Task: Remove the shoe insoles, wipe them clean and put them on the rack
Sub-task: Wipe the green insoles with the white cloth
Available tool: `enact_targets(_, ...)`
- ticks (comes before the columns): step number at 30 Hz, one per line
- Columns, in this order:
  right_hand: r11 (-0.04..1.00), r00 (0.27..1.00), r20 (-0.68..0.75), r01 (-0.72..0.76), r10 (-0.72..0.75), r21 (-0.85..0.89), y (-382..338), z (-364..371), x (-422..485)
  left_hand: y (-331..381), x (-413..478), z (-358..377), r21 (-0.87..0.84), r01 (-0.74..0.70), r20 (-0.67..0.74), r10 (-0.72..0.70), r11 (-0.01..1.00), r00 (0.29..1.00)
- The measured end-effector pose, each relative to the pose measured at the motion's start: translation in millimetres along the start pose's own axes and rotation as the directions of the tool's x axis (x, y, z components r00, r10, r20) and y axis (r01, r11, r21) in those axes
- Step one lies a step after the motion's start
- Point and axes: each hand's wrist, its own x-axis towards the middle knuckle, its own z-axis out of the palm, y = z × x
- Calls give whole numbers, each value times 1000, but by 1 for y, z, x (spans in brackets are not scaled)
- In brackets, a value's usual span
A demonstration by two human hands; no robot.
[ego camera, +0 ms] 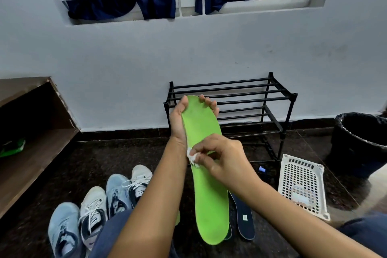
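Observation:
My left hand [180,119] grips the far end of a bright green insole [209,190], thumb on one edge and fingers curled over the other. The insole is held up lengthwise in front of me. My right hand [222,159] pinches a small white wipe [193,157] against the insole's left edge near its middle. A dark blue insole [244,216] lies on the floor below, partly hidden by the green one. Behind my hands, a black metal shoe rack [247,98] stands against the wall with nothing on its bars.
Several sneakers [94,211], light blue and white, stand in a row on the dark floor at the lower left. A white perforated basket [301,186] lies right of the rack, beside a black bin [360,140]. A wooden shelf [31,153] is at the left.

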Motion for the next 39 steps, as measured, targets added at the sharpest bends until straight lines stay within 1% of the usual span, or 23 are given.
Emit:
enact_targets(1, 1000, 1000, -1, -1, 1, 6, 2, 1, -2, 0, 1, -3, -10, -4, 38, 4, 1000, 999)
enact_targets(2, 1000, 1000, -11, 1, -1, 12, 3, 1, -4, -2, 3, -8, -29, 9, 43, -7, 1000, 999)
enact_targets(4, 1000, 999, -48, 22, -21, 11, 5, 1, -6, -6, 3, -7, -46, 61, 101, -56, 997, 993)
enact_targets(8, 998, 989, -133, 63, -64, -14, 5, 5, -7, -10, 3, 1, -9, 109, 129, -107, 994, 986)
enact_targets(13, 998, 968, -241, 62, -63, -9, 2, 7, -1, -3, 5, 5, 17, 58, 117, -60, 998, 991)
enact_targets(17, 999, 964, -263, 37, -36, -1, 2, 3, 6, -5, 10, 7, 5, 83, 114, -83, 997, 990)
enact_targets(18, 999, 963, -267, 33, -32, -3, 1, 3, 8, -5, 10, 8, 13, 83, 121, -84, 996, 989)
enact_targets(21, 1000, 953, -302, 17, -17, -2, 0, 2, 14, -5, 11, 13, 36, 89, 199, -95, 995, 975)
enact_targets(22, 1000, 948, -317, 8, -8, -1, 0, 2, 16, -6, 10, 15, 41, 94, 202, -101, 995, 974)
enact_targets(26, 996, 938, -336, -72, 83, 46, 4, -5, 29, -15, 3, 18, 52, 137, 107, -142, 989, 984)
enact_targets(29, 992, 933, -338, -119, 126, 39, 6, -8, 36, -18, 1, 19, 74, 169, 52, -173, 983, 983)
enact_targets(32, 993, 926, -359, -115, 112, 15, 7, -8, 41, -18, -1, 23, 64, 182, 42, -185, 981, 982)
enact_targets(36, 993, 917, -394, -100, 65, -69, 9, -6, 43, -18, -1, 22, 76, 214, 19, -215, 974, 976)
enact_targets(39, 995, 928, -367, -86, 62, -50, 8, -7, 41, -18, 1, 19, 46, 196, 53, -198, 980, 979)
